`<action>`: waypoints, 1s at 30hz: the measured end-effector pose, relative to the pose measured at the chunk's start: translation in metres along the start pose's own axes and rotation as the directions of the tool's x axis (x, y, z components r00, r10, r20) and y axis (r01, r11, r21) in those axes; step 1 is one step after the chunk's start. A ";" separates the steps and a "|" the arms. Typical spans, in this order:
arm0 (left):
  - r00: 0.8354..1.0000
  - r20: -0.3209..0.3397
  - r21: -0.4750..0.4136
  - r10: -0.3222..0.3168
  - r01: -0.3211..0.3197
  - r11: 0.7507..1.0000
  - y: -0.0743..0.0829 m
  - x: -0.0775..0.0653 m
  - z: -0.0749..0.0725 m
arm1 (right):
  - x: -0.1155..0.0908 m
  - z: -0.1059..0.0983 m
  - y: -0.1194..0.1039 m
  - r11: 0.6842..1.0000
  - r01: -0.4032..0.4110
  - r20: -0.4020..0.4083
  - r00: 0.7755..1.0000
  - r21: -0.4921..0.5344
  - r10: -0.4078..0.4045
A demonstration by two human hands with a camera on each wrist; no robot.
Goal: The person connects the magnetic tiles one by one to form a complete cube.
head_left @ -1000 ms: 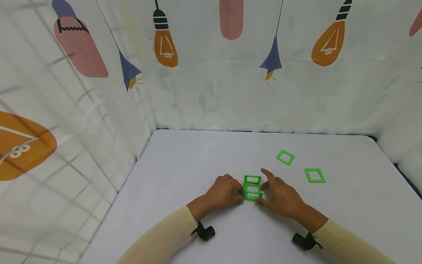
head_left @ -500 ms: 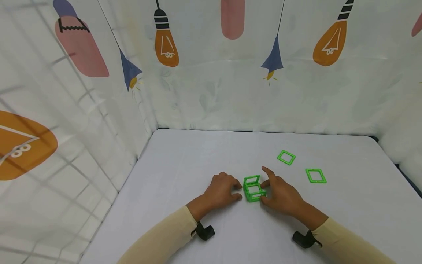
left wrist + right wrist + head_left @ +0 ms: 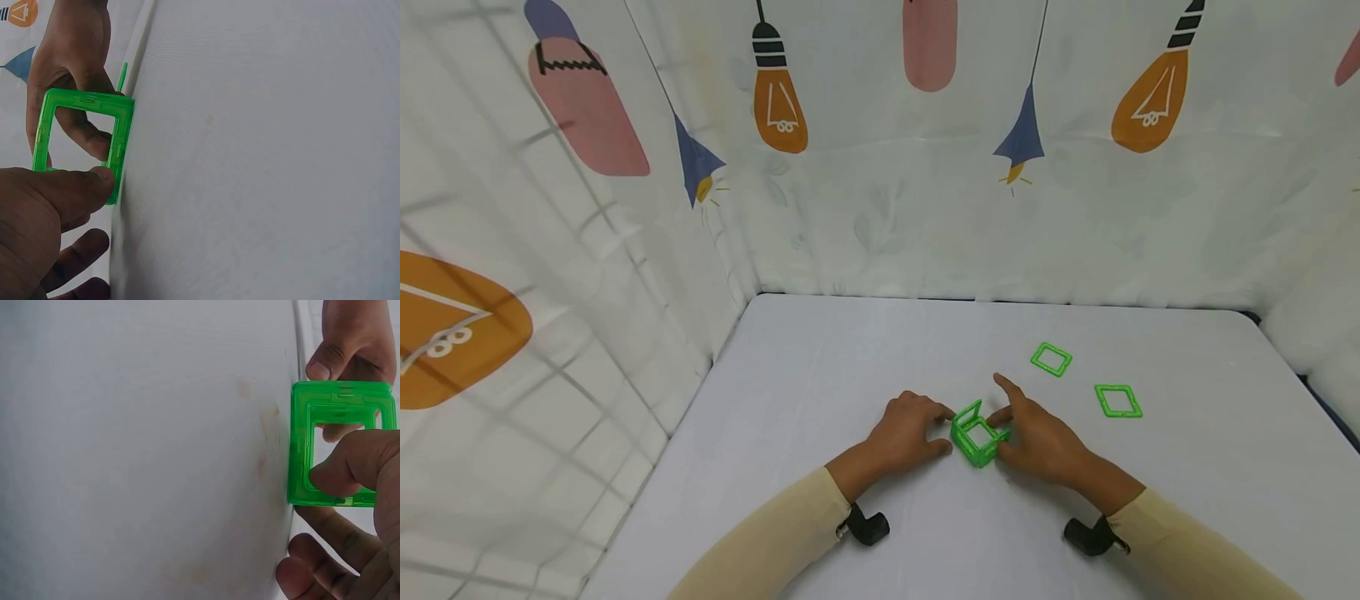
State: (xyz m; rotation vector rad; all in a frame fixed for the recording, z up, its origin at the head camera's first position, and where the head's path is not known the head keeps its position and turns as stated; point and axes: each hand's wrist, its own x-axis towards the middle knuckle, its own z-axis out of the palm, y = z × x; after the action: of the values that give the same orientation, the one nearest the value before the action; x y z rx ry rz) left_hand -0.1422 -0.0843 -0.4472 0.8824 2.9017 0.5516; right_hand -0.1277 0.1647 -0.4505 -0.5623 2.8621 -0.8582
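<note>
An open box shape of green magnetic building tiles (image 3: 976, 442), each an open square frame, stands on the table in the head view, turned at an angle. My right hand (image 3: 1047, 442) pinches its right side between thumb and fingers, with the index finger raised. In the right wrist view, the right thumb (image 3: 347, 465) lies over the front square of the tile box (image 3: 302, 450). My left hand (image 3: 902, 433) is at the box's left side, its index fingertip at the far left corner and its thumb held out loosely. Whether the left fingertip touches is unclear.
Two loose green square tiles lie flat beyond the right hand: one farther back (image 3: 1051, 359), one farther right (image 3: 1117, 401). The white table (image 3: 820, 358) ends at a printed cloth wall (image 3: 865, 217). Both wrists carry a small black camera (image 3: 868, 529).
The green tile box has turned on the table, its near side swinging round, while the right hand keeps hold. The left fingers came off it, then moved back close to its corner.
</note>
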 end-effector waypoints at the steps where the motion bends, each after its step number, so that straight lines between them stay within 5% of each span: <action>1: 1.000 0.001 0.000 0.007 -0.007 1.000 0.000 0.000 0.000 | 0.001 0.000 0.000 1.000 0.003 0.006 1.000 0.008 -0.003; 23: 0.998 0.033 -0.079 0.053 -0.050 0.996 0.002 0.000 0.001 | 0.010 -0.004 0.003 0.996 0.076 0.079 0.994 0.042 -0.079; 30: 0.998 0.041 -0.090 0.040 -0.036 0.995 0.000 0.000 0.001 | 0.009 -0.011 0.009 0.998 0.039 0.080 0.996 0.051 -0.043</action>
State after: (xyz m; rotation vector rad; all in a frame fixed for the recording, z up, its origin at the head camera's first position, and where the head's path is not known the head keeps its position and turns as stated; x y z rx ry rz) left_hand -0.1420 -0.0837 -0.4485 0.9270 2.8037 0.6513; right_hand -0.1410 0.1737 -0.4457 -0.6369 2.7577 -0.8889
